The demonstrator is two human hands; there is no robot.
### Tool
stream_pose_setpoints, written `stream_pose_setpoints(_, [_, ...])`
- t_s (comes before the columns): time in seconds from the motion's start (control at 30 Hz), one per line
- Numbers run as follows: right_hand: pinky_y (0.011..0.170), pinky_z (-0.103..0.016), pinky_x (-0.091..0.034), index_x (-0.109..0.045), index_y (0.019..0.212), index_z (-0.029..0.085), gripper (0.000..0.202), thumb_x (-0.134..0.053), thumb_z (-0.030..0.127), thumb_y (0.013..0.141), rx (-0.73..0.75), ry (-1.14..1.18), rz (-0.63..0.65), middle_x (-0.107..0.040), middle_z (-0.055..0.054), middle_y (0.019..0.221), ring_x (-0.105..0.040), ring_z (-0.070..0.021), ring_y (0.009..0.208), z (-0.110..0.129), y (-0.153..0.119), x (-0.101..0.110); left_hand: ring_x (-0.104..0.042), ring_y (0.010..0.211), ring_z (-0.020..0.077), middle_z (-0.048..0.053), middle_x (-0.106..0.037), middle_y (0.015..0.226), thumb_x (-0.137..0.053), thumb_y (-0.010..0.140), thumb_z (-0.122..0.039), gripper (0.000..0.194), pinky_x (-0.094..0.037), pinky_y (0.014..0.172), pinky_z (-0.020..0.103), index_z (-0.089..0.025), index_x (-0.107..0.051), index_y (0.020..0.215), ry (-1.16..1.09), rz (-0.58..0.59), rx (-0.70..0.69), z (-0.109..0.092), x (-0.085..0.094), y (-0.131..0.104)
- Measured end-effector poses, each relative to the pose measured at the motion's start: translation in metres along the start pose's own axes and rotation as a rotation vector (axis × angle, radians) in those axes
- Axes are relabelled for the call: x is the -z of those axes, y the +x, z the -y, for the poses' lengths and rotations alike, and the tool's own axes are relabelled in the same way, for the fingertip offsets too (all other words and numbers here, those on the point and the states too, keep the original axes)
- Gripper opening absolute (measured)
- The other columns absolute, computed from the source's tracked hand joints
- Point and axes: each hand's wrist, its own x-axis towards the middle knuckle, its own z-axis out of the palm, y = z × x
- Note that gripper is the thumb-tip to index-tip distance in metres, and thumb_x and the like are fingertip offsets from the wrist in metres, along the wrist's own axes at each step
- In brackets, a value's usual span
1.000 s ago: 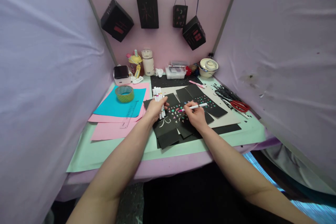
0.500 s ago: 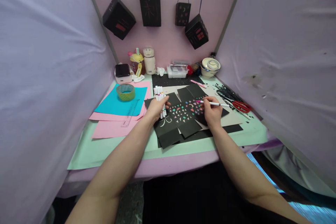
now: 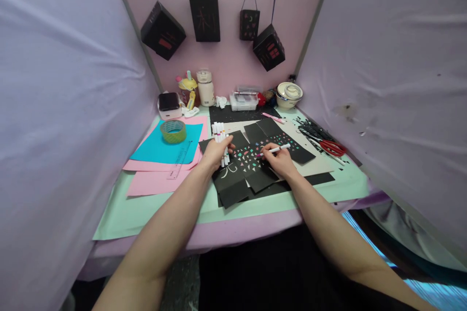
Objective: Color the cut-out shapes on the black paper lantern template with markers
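Observation:
Black cut paper (image 3: 231, 182) with flaps lies on the table, covered in small coloured shapes and, at its left, white curved marks. My left hand (image 3: 218, 149) is closed on a bundle of white markers (image 3: 221, 132) over the paper's left part. In my right hand (image 3: 278, 159) is a single white marker (image 3: 280, 148), gripped like a pen. Its magenta tip end is down among the coloured shapes near the paper's middle. Whether the tip touches the paper is too small to tell.
At left, a tape roll (image 3: 173, 131) and a clear ruler (image 3: 179, 161) lie on blue and pink sheets. Red-handled scissors (image 3: 332, 147) and black scraps are at right. Bottles, boxes and bowls (image 3: 289, 95) line the back. Black paper boxes (image 3: 204, 16) hang above.
My right hand has moved left with its marker, from the right part of the black paper towards the middle. My left hand still holds the bundle. The view has shifted slightly.

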Motion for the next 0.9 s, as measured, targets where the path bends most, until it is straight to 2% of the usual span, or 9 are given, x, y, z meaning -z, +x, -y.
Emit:
stream_pose_setpoints(0.57, [0.066, -0.025, -0.038, -0.058, 0.066, 0.019, 0.016, -0.044, 0.023, 0.074, 0.025, 0.003, 0.079, -0.058, 0.002, 0.06, -0.053, -0.0134, 0.064, 0.0035, -0.0006, -0.0001, -0.052, 0.044, 0.0093, 0.003, -0.061, 0.058, -0.068, 0.064, -0.035, 0.028, -0.039, 0.042, 0.019, -0.012, -0.057, 0.077, 0.004, 0.002, 0.022, -0.0018, -0.0021, -0.0012])
stream_pose_setpoints(0.9, [0.065, -0.024, -0.038, -0.059, 0.069, 0.019, 0.02, -0.045, 0.029, 0.078, 0.012, -0.025, 0.078, -0.061, 0.001, 0.064, -0.054, -0.0132, 0.065, 0.0036, -0.0006, -0.0001, -0.051, 0.043, 0.0088, 0.002, -0.06, 0.056, -0.066, 0.066, -0.032, 0.025, -0.038, 0.04, 0.019, -0.012, -0.056, 0.077, -0.008, 0.013, 0.024, -0.0027, -0.003, -0.0014])
